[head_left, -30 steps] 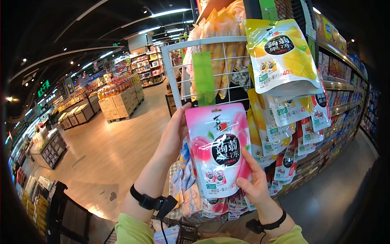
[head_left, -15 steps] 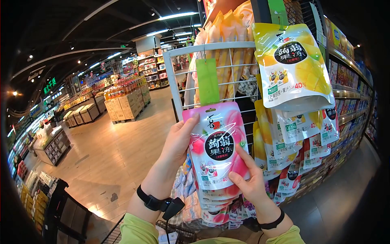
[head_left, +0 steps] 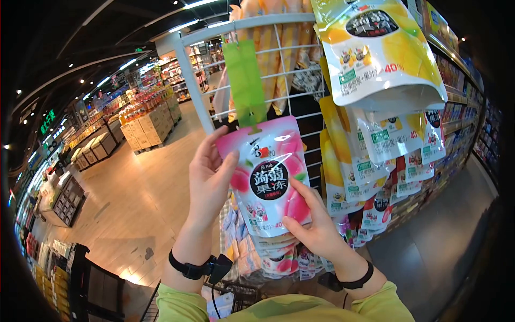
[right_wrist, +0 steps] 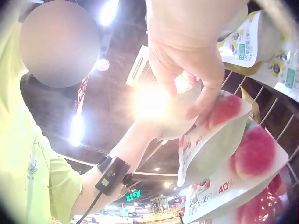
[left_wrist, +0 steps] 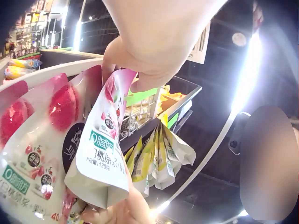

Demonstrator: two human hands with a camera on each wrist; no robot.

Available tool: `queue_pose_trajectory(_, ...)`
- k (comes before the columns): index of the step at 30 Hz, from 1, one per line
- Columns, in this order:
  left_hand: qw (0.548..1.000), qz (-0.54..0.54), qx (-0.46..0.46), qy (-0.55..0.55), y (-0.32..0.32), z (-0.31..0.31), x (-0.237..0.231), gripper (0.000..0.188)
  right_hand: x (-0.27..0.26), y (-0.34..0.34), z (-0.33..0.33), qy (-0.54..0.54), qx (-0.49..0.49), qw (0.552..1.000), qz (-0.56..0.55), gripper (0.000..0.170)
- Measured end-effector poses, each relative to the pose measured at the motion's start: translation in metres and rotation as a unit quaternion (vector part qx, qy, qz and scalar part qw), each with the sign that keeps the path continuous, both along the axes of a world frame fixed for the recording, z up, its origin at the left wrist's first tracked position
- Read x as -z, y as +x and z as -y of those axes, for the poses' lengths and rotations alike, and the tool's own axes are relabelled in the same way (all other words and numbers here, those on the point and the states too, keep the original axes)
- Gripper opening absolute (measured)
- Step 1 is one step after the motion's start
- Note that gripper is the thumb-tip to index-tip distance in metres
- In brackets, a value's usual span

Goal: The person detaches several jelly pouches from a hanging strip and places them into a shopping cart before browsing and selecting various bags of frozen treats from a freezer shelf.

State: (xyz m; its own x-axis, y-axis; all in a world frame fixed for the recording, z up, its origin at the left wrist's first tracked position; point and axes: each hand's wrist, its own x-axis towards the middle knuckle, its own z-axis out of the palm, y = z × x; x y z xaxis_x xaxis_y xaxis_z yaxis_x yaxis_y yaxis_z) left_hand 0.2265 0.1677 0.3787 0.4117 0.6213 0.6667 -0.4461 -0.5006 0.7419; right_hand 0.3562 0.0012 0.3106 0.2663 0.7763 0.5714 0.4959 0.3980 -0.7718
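Observation:
A pink-and-white jelly pouch (head_left: pixel 268 209) with peach pictures stands upright at the middle of the head view, its printed front toward me. My left hand (head_left: pixel 206 174) pinches its upper left corner, the thumb lying on the front. Lower on the right side, my right hand (head_left: pixel 316 228) holds the edge, thumb and index finger on the printed face and the other fingers hidden. In the left wrist view the pouch (left_wrist: pixel 100 154) is seen from below, in front of more peach pouches (left_wrist: pixel 39 154). The green hanging strip (head_left: pixel 244 80) is directly above its top edge.
A white wire rack (head_left: pixel 193 80) stands behind the pouch. Yellow mango jelly pouches (head_left: pixel 365 70) hang close on the right, with more pouches beneath. A shopping cart (head_left: pixel 244 298) is at the bottom; stacked boxes (head_left: pixel 142 134) stand across the floor at left.
The left thumb has come round from behind onto the pouch's front at its upper left corner. The pouch has shifted left and slightly down from half a second ago, while the head view has turned.

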Motion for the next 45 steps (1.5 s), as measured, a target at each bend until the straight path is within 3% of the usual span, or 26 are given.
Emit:
queue_pose_trajectory(2, 0.999, -0.045, -0.018, -0.002, -0.006, 0.011, 0.004, 0.050, 0.005, 0.004, -0.003, 0.032, 0.018, 0.996, 0.080, 0.065)
queue_pose_trajectory(4, 0.995, 0.003, -0.090, 0.050, -0.005, 0.020, 0.013, 0.055, 0.005, 0.004, -0.003, 0.029, 0.014, 0.997, 0.066, 0.066)
queue_pose_trajectory(6, 0.985, -0.011, -0.147, 0.092, -0.009, 0.027, 0.028, 0.061, 0.003, 0.004, 0.001, 0.027, -0.015, 0.999, 0.030, 0.066)
queue_pose_trajectory(8, 0.959, -0.078, -0.232, 0.144, -0.013, 0.046, 0.041, 0.061, 0.006, 0.010, 0.003, 0.017, 0.005, 0.996, 0.083, 0.067)
queue_pose_trajectory(9, 0.960, -0.084, -0.229, 0.137, -0.013, 0.056, 0.047, 0.061, 0.005, 0.009, 0.006, 0.006, -0.015, 0.998, 0.058, 0.068)
queue_pose_trajectory(11, 0.890, -0.192, -0.268, 0.315, -0.009, 0.074, 0.057, 0.058, 0.008, 0.013, 0.004, -0.007, -0.082, 0.997, -0.011, 0.072)
queue_pose_trajectory(14, 0.876, -0.201, -0.292, 0.328, 0.003, 0.074, 0.078, 0.057, 0.013, 0.014, 0.005, -0.008, -0.145, 0.983, -0.111, 0.074)
queue_pose_trajectory(15, 0.875, -0.201, -0.296, 0.325, 0.003, 0.073, 0.080, 0.059, 0.021, 0.020, 0.005, -0.013, -0.120, 0.992, -0.026, 0.075)
queue_pose_trajectory(16, 0.881, -0.189, -0.299, 0.316, 0.003, 0.073, 0.082, 0.059, 0.025, 0.020, 0.007, -0.020, -0.130, 0.991, -0.031, 0.075)
queue_pose_trajectory(19, 0.878, -0.203, -0.313, 0.300, 0.003, 0.080, 0.086, 0.056, 0.039, 0.019, 0.012, 0.020, -0.244, 0.941, -0.235, 0.078)
queue_pose_trajectory(24, 0.869, -0.207, -0.336, 0.298, 0.000, 0.094, 0.093, 0.050, 0.059, 0.017, 0.034, 0.026, -0.256, 0.931, -0.260, 0.079)
queue_pose_trajectory(26, 0.874, -0.207, -0.328, 0.293, -0.005, 0.105, 0.097, 0.048, 0.066, 0.016, 0.051, 0.036, -0.191, 0.958, -0.209, 0.071)
queue_pose_trajectory(27, 0.872, -0.206, -0.332, 0.294, -0.010, 0.112, 0.100, 0.049, 0.070, 0.010, 0.062, 0.064, -0.143, 0.962, -0.222, 0.059)
queue_pose_trajectory(28, 0.870, -0.205, -0.337, 0.295, -0.015, 0.120, 0.102, 0.051, 0.072, 0.011, 0.077, 0.066, -0.143, 0.962, -0.222, 0.059)
queue_pose_trajectory(30, 0.866, -0.214, -0.343, 0.294, -0.030, 0.141, 0.109, 0.050, 0.074, 0.024, 0.117, 0.088, -0.174, 0.977, -0.086, 0.046)
queue_pose_trajectory(32, 0.877, -0.236, -0.340, 0.246, -0.050, 0.160, 0.127, 0.048, 0.054, 0.021, 0.163, 0.068, -0.298, 0.944, -0.127, 0.027)
queue_pose_trajectory(34, 0.888, -0.254, -0.329, 0.196, -0.071, 0.183, 0.153, 0.046, 0.039, 0.010, 0.183, 0.198, -0.475, 0.844, -0.154, 0.014)
queue_pose_trajectory(39, 0.907, -0.301, -0.291, 0.047, -0.124, 0.261, 0.216, 0.036, 0.002, -0.039, 0.246, 0.207, -0.547, 0.794, -0.166, 0.020)
queue_pose_trajectory(41, 0.911, -0.303, -0.281, 0.006, -0.146, 0.292, 0.243, 0.035, -0.001, -0.059, 0.268, 0.196, -0.588, 0.767, -0.166, 0.013)
queue_pose_trajectory(45, 0.911, -0.311, -0.262, -0.069, -0.177, 0.348, 0.272, 0.032, 0.006, -0.094, 0.318, 0.152, -0.551, 0.786, -0.235, 0.011)
